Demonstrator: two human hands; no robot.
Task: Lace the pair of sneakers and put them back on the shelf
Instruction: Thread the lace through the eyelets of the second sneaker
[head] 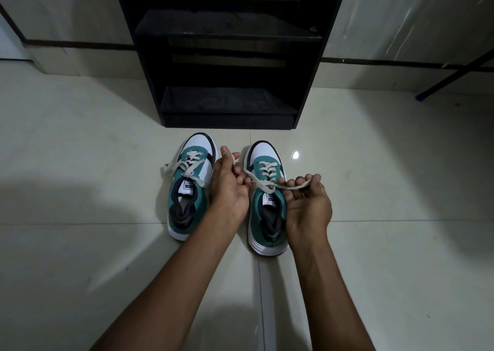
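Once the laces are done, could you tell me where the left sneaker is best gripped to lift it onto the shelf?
Probably by the heel collar of the left sneaker, coming from above and behind. Its heel faces the person, the mouth gapes open, so fingers can hook inside the padded rim. Its loose lace trails left; avoid that side.

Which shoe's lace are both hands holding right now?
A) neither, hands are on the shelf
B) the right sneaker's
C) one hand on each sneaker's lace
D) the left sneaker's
B: the left hand and right hand each pinch an end of the lace running out of the right sneaker; the left sneaker lies untouched beside it.
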